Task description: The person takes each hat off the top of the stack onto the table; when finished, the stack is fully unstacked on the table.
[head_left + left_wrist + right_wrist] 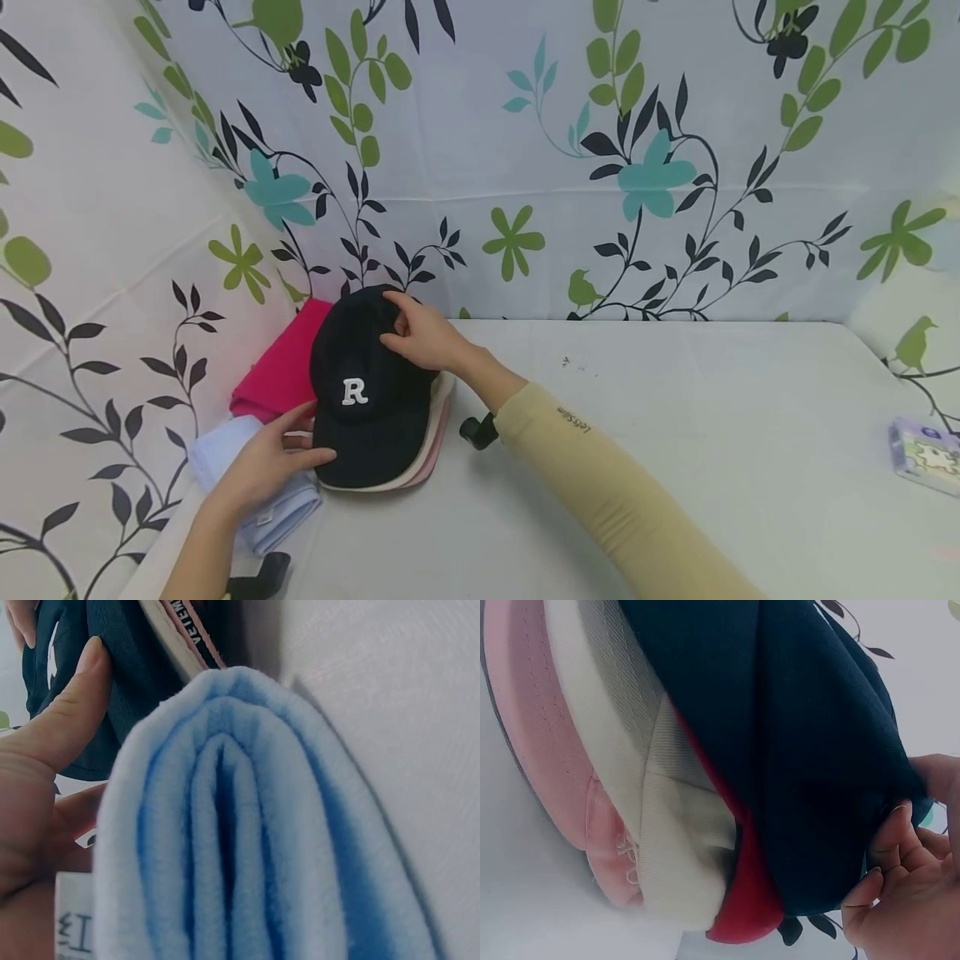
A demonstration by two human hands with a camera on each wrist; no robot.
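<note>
A black cap (367, 358) with a white letter R lies at the front of a stack, its brim towards me. Behind it, edges of a cream cap (682, 847) and a pink cap (555, 750) show. At the brim's left edge my left hand (262, 454) holds the black cap, thumb on the brim's face and fingers along its side. My right hand (427, 333) pinches the crown near its top right; the right wrist view shows fingertips curled at the fabric's edge. A folded light-blue cloth (225, 825) lies beneath the left hand, close to its wrist camera.
A folded crimson cloth (281, 367) leans behind the caps at the left. On the far right of the white table (675, 433) lies a small purple-and-white pack (926, 457). A printed curtain (480, 150) hangs along the back and left side.
</note>
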